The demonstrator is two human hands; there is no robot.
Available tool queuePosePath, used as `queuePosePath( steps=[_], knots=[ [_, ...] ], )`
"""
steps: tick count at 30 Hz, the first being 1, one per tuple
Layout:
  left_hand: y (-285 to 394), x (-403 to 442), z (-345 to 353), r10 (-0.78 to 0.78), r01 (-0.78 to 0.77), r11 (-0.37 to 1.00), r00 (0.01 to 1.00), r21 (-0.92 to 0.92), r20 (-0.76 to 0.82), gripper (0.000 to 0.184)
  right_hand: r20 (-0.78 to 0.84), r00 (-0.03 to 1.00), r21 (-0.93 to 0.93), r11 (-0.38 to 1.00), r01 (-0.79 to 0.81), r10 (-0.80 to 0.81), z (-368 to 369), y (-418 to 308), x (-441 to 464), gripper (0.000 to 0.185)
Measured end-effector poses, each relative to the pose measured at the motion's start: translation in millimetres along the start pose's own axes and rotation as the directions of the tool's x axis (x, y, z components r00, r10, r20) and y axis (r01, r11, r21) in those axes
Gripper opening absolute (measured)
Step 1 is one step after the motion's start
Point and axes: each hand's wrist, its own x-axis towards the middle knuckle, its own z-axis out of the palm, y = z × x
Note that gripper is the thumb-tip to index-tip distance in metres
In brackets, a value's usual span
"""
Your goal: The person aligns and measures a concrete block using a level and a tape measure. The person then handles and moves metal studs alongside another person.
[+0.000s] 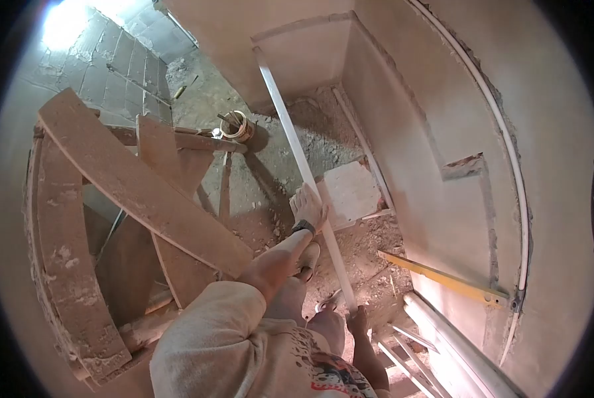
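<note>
A long, straight, pale metal bar [285, 119] runs from the wall at the upper middle down to my body. Around its middle my left hand [308, 207] is closed, with a dark band on the wrist. Near the bar's lower end my right hand [357, 320] grips it, partly in shadow. The bar's far tip lies at the edge of a recessed wall section [303, 50]. Beneath the bar, beside my left hand, a pale square board [350, 192] lies on the rubble floor.
Wooden planks on a trestle frame [138, 186] fill the left side. Behind them stands a bucket [237, 127] with tools. A yellow spirit level [443, 277] leans at the right wall, above white pipes [456, 345]. Rubble [376, 285] covers the floor near my feet.
</note>
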Motion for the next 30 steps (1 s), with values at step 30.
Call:
queuePosePath(
  steps=[30],
  knots=[
    [7.7,30.0,-4.4,-0.078,0.068,0.989,0.994,-0.128,-0.073,0.106,0.006,0.996,-0.011,0.996,-0.088,0.088,1.2,-29.0,7.3,0.038]
  ],
)
